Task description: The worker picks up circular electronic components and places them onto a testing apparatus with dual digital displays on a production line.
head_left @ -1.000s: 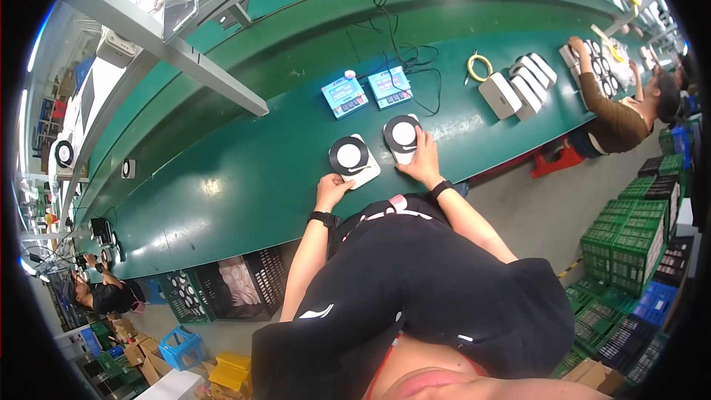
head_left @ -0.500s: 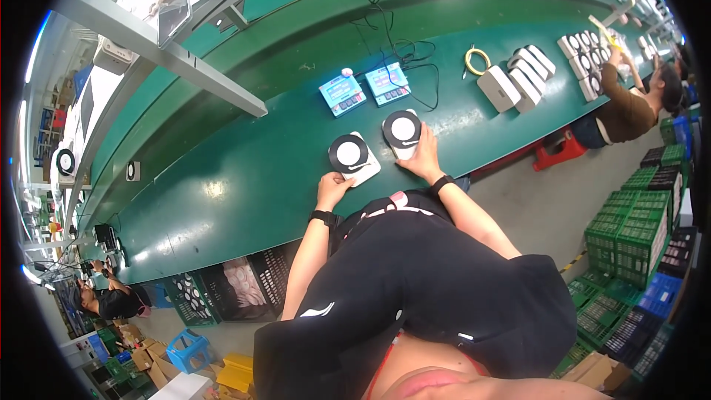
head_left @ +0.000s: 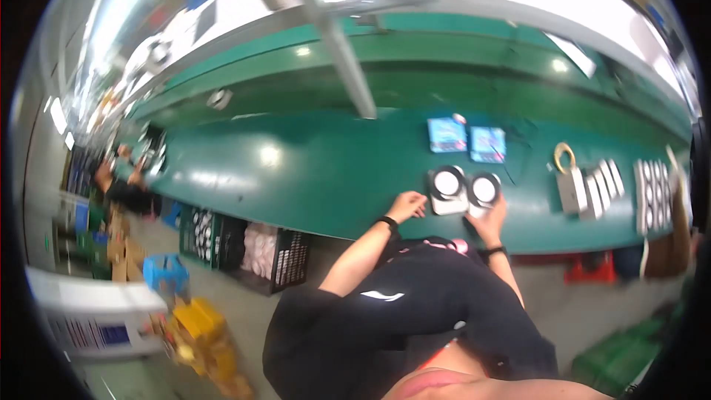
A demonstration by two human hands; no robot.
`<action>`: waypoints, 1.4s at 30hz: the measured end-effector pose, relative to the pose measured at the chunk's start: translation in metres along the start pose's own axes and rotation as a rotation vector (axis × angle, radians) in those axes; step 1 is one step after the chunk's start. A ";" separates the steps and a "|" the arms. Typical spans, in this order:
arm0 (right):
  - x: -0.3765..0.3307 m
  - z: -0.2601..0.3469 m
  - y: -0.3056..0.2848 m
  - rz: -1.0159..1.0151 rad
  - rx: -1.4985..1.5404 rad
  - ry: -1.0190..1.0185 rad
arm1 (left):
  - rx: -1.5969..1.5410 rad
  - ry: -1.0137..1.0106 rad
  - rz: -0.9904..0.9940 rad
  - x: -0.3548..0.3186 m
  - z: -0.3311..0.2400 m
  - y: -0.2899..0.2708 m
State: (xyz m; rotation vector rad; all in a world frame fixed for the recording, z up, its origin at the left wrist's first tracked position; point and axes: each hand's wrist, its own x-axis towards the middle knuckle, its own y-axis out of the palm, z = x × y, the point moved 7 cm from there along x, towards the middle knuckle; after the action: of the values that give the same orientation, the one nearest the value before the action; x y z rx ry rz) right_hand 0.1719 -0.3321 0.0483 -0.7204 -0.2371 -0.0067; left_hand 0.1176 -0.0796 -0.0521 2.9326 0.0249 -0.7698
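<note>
Two small white devices shaped like record players, each with a black disc and white centre, lie side by side on the green bench. My right hand [head_left: 489, 222] grips the right-hand record-player-shaped device [head_left: 484, 191] by its right and near edges. To the left of the other record-player-shaped device [head_left: 448, 185] is my left hand [head_left: 408, 207], a little apart from it. Its fingers are loosely bent and apart, and no object shows in them. Behind the devices stand two blue boxes with displays, the left box [head_left: 447, 135] and the right box [head_left: 488, 145].
A yellow ring-shaped roll [head_left: 563, 155] and several upright white cases [head_left: 592, 191] stand to the right. Beyond them are stacked disc-topped devices [head_left: 653, 196] near a co-worker's arm. Crates [head_left: 290, 261] sit under the front edge. A grey post [head_left: 348, 67] slopes down behind the bench.
The whole view has swung left and is blurred. My left hand has let go of the left device and drawn away from it. The two devices look more level with each other.
</note>
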 end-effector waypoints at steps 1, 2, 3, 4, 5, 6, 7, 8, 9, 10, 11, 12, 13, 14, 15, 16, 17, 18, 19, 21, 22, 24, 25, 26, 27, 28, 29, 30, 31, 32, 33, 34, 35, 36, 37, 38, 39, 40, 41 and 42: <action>-0.003 -0.004 0.000 0.035 -0.027 0.033 | -0.011 0.000 -0.010 -0.001 -0.001 0.000; -0.004 0.000 0.006 0.060 -0.005 -0.015 | -0.024 -0.002 -0.016 -0.002 0.000 -0.005; -0.008 -0.006 0.006 0.046 -0.050 0.017 | -0.037 0.014 -0.046 -0.006 -0.001 -0.011; -0.008 -0.010 0.004 0.021 -0.100 0.066 | -0.020 0.034 -0.041 -0.007 -0.002 -0.010; -0.004 -0.011 0.008 0.027 -0.101 0.054 | -0.003 0.051 -0.031 -0.007 -0.003 -0.008; -0.002 -0.013 0.012 0.041 -0.107 0.057 | 0.013 0.066 -0.018 -0.006 -0.004 -0.006; -0.002 -0.015 0.016 0.055 -0.116 0.062 | 0.005 0.066 -0.019 -0.005 -0.003 -0.007; -0.003 -0.019 0.018 0.069 -0.127 0.070 | 0.003 0.077 -0.035 -0.005 -0.002 -0.009; -0.001 -0.017 0.018 0.073 -0.133 0.068 | 0.002 0.089 -0.052 -0.005 -0.002 -0.014; 0.000 -0.015 0.018 0.075 -0.129 0.067 | 0.001 0.100 -0.069 -0.005 -0.002 -0.017; 0.001 -0.014 0.019 0.077 -0.125 0.066 | -0.007 0.098 -0.068 -0.006 0.000 -0.017; 0.000 -0.013 0.018 0.080 -0.121 0.067 | -0.005 0.107 -0.073 -0.007 0.001 -0.017; -0.001 -0.012 0.017 0.085 -0.127 0.068 | -0.003 0.115 -0.077 -0.009 0.003 -0.016; -0.002 -0.013 0.016 0.080 -0.118 0.065 | 0.002 0.124 -0.076 -0.009 0.003 -0.016; -0.003 -0.014 0.014 0.074 -0.111 0.064 | -0.003 0.120 -0.067 -0.010 0.003 -0.016; -0.005 -0.015 0.009 0.060 -0.111 0.074 | -0.008 0.120 -0.068 -0.010 0.002 -0.013; -0.005 -0.018 0.006 0.051 -0.130 0.094 | -0.013 0.118 -0.064 -0.009 0.001 -0.011; -0.002 -0.017 0.011 0.096 -0.059 0.074 | -0.017 0.115 -0.054 -0.008 0.000 -0.010; -0.001 -0.021 0.010 0.129 0.001 0.069 | 0.008 0.120 -0.071 -0.007 0.001 -0.011; -0.005 -0.046 0.010 0.052 0.267 0.137 | 0.024 0.129 -0.099 -0.009 0.003 -0.016; -0.007 -0.061 0.014 0.115 0.477 0.251 | 0.011 0.136 -0.090 -0.010 0.005 -0.020; -0.008 -0.073 0.018 0.191 0.797 0.412 | 0.060 0.092 -0.111 -0.014 0.001 -0.024; -0.008 -0.077 0.018 0.216 0.901 0.452 | 0.071 0.072 -0.114 -0.010 -0.002 -0.024; -0.005 -0.077 0.017 0.222 0.955 0.459 | 0.086 0.067 -0.067 -0.007 -0.005 -0.021; -0.005 -0.078 0.014 0.230 1.011 0.460 | 0.083 0.074 -0.068 -0.006 -0.008 -0.019; -0.003 -0.081 0.012 0.200 1.009 0.472 | 0.075 0.079 -0.084 -0.004 -0.009 -0.019; -0.002 -0.083 0.013 0.183 0.977 0.476 | 0.080 0.072 -0.066 -0.004 -0.005 -0.015; -0.002 -0.084 0.013 0.169 0.947 0.478 | 0.082 0.071 -0.067 -0.003 -0.003 -0.013; -0.003 -0.085 0.011 0.158 0.919 0.478 | 0.084 0.072 -0.071 -0.003 -0.002 -0.013; -0.004 -0.085 0.010 0.148 0.922 0.481 | 0.086 0.074 -0.078 -0.003 -0.003 -0.013; -0.005 -0.083 0.008 0.140 0.904 0.469 | 0.092 0.074 -0.072 -0.002 -0.003 -0.012; -0.006 -0.082 0.007 0.141 0.887 0.457 | 0.091 0.080 -0.074 -0.005 -0.003 -0.012; -0.008 -0.081 0.007 0.142 0.870 0.444 | 0.090 0.087 -0.076 -0.007 -0.002 -0.011; -0.009 -0.080 0.008 0.144 0.874 0.443 | 0.088 0.093 -0.079 -0.008 -0.001 -0.011; -0.011 -0.080 0.009 0.143 0.863 0.453 | 0.090 0.092 -0.082 -0.010 0.000 -0.011; -0.013 -0.080 0.009 0.142 0.851 0.462 | 0.086 0.087 -0.083 -0.011 0.002 -0.011; -0.013 -0.082 0.010 0.140 0.839 0.469 | 0.082 0.084 -0.083 -0.011 0.001 -0.011; -0.012 -0.084 0.011 0.141 0.841 0.468 | 0.077 0.081 -0.082 -0.011 0.001 -0.011; -0.011 -0.085 0.011 0.134 0.818 0.452 | 0.077 0.082 -0.083 -0.010 0.001 -0.011; -0.011 -0.087 0.011 0.126 0.794 0.437 | 0.086 0.083 -0.077 -0.009 0.001 -0.011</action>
State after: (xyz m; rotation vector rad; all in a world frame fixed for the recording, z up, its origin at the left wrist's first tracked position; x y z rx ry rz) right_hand 0.1810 -0.3814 -0.0244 0.0682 0.2248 0.0473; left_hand 0.1086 -0.0691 -0.0495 3.0603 0.1144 -0.6744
